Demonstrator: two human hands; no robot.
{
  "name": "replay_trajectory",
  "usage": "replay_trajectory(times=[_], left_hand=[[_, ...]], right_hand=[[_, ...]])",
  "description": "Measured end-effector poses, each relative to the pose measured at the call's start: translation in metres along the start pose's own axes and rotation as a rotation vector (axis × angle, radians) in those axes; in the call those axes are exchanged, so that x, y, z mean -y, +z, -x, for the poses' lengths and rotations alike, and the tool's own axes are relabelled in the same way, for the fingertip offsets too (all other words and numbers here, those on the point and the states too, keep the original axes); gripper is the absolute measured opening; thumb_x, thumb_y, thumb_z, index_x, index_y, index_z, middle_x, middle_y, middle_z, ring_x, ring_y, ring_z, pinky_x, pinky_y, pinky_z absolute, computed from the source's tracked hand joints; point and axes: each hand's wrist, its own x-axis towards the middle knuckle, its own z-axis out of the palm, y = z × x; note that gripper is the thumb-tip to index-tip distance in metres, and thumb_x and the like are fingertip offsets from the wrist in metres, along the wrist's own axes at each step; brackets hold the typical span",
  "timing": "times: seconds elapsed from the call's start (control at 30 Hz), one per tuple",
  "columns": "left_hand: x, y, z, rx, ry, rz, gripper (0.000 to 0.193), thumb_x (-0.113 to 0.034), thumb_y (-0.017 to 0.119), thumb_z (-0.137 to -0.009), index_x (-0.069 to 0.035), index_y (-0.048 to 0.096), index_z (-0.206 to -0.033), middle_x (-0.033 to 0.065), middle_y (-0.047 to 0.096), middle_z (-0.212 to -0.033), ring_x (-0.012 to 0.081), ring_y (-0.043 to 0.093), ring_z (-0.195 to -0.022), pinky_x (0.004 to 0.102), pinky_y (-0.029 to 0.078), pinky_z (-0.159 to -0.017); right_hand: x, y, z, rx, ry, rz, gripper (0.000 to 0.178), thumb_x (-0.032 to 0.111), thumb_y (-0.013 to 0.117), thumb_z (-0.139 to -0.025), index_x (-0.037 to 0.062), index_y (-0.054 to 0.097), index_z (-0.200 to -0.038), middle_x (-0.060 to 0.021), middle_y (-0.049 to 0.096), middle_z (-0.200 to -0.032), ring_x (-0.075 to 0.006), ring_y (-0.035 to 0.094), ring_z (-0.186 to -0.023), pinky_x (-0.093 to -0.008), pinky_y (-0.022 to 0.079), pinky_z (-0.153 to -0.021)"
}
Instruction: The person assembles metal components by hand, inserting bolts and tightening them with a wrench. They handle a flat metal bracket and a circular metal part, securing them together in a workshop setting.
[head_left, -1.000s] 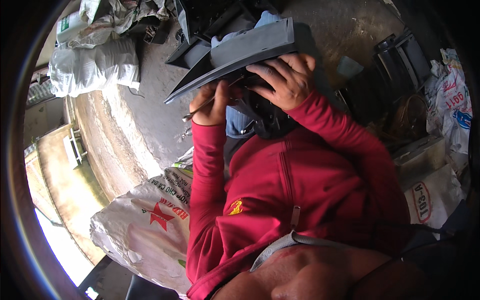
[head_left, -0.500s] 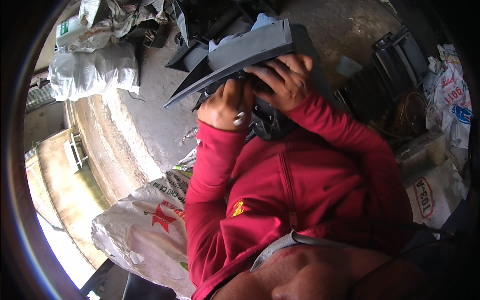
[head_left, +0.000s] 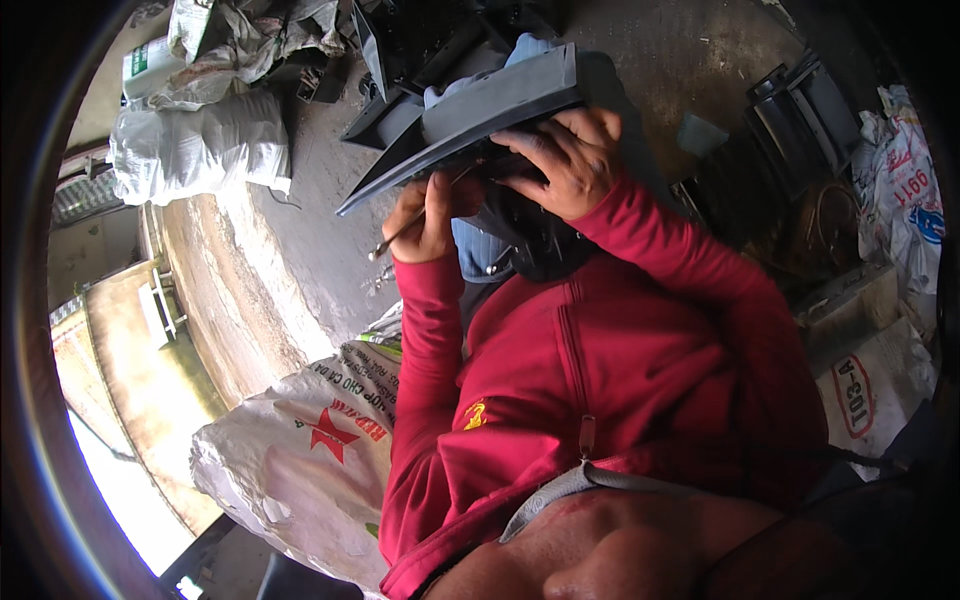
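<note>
Head view: left hand [head_left: 427, 224] grips a thin rod [head_left: 390, 243] by the grey panel [head_left: 500, 95] before the torso [head_left: 520, 350]; right hand [head_left: 574, 165] touches the panel, fingers' grip unclear. I judge rod work underneath, needing steady support.

Grey panel [head_left: 500, 100] blocks far side; room left over floor [head_left: 316, 215]

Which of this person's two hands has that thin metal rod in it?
The left hand: the thin rod slants past its thumb, one end poking out leftward. The right hand instead touches the near edge of the grey part.
</note>
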Motion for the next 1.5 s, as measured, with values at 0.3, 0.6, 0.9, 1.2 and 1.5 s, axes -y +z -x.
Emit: replay_trajectory(times=[0.3,0.6,0.9,1.2,1.5], left_hand=[[-0.026,0.017,-0.017,0.125,0.622,-0.962,0.007,-0.012,0.065,-0.084,-0.006,0.063,-0.087,0.0111,0.065,-0.069,0.0273,0.066,-0.059,0.0350,0.050,-0.051],[-0.011,0.014,-0.001,0.014,0.384,-0.652,0.009,-0.006,0.064,-0.085,-0.004,0.066,-0.094,0.0113,0.068,-0.074,0.0243,0.068,-0.064,0.0317,0.052,-0.056],[-0.029,0.012,-0.002,0.034,0.182,-0.582,0.012,-0.006,0.061,-0.089,0.000,0.066,-0.099,0.0134,0.070,-0.078,0.0187,0.071,-0.071,0.0280,0.053,-0.060],[-0.025,0.022,-0.018,0.225,0.694,-1.152,0.015,-0.014,0.066,-0.082,-0.005,0.066,-0.094,0.0143,0.066,-0.073,0.0294,0.067,-0.062,0.0359,0.053,-0.053],[-0.014,0.021,-0.023,0.138,0.626,-0.897,0.013,-0.013,0.058,-0.091,-0.002,0.065,-0.095,0.0104,0.068,-0.071,0.0231,0.068,-0.061,0.0322,0.052,-0.051]], right_hand=[[0.002,-0.004,-0.002,-0.017,0.009,-0.009,0.052,0.038,0.074,-0.067,0.0290,0.061,-0.116,0.0097,0.058,-0.084,-0.0138,0.051,-0.087,-0.0387,0.031,-0.081],[0.001,-0.003,0.003,-0.003,0.024,-0.027,0.055,0.036,0.075,-0.067,0.0296,0.060,-0.119,0.0098,0.063,-0.092,-0.0137,0.053,-0.089,-0.0388,0.031,-0.082],[0.002,-0.003,0.001,-0.004,0.028,-0.037,0.053,0.038,0.074,-0.070,0.0292,0.059,-0.120,0.0081,0.064,-0.094,-0.0138,0.054,-0.092,-0.0398,0.032,-0.083],[0.003,-0.004,0.002,0.007,0.041,-0.041,0.051,0.038,0.072,-0.069,0.0295,0.061,-0.118,0.0077,0.064,-0.095,-0.0142,0.053,-0.094,-0.0398,0.031,-0.084],[-0.002,0.001,0.009,0.005,0.012,0.030,0.055,0.039,0.078,-0.061,0.0302,0.063,-0.113,0.0089,0.065,-0.104,-0.0133,0.053,-0.098,-0.0375,0.030,-0.085]])
